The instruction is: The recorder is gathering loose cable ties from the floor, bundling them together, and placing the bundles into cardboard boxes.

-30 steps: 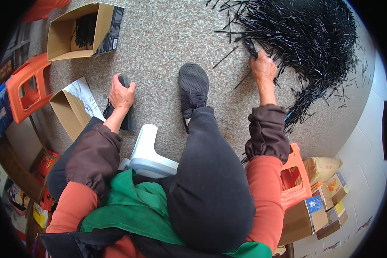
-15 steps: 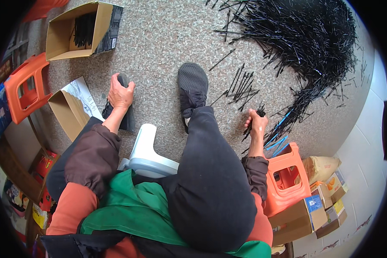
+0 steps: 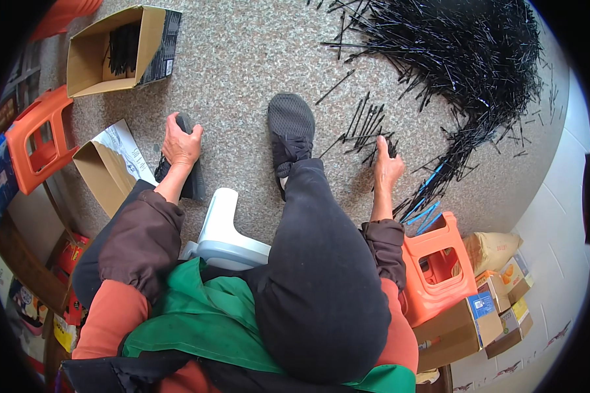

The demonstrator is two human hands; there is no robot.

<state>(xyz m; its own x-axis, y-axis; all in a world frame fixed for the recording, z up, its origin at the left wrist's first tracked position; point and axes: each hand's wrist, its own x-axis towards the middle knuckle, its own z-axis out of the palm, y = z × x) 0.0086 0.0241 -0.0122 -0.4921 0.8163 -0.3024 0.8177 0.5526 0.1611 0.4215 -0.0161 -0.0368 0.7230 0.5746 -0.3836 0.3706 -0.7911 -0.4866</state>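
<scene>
On the speckled floor at the right lies a small loose group of thin black sticks (image 3: 358, 121), kind unclear. Beside its near end is my right hand (image 3: 389, 169), thumb stretched forward and apart from the fingers. Black sticks show left of that hand and past its thumb; the fingers are partly hidden. A large heap of the same sticks (image 3: 462, 56) spreads at the far right, trailing toward me. My left hand (image 3: 181, 145) is over my dark left shoe (image 3: 193, 177), thumb and forefinger apart, the other fingers partly hidden.
An open cardboard box (image 3: 101, 59) holding black sticks lies at the far left, another box (image 3: 105, 160) nearer. Orange stools stand at left (image 3: 21, 141) and right (image 3: 462, 281). Blue strips (image 3: 423, 213) lie by the right stool. My right shoe (image 3: 291, 131) rests mid-floor.
My right hand has moved forward from beside the orange stool to the small group of sticks. The bunch it gripped no longer shows in its fist. The left hand has barely moved.
</scene>
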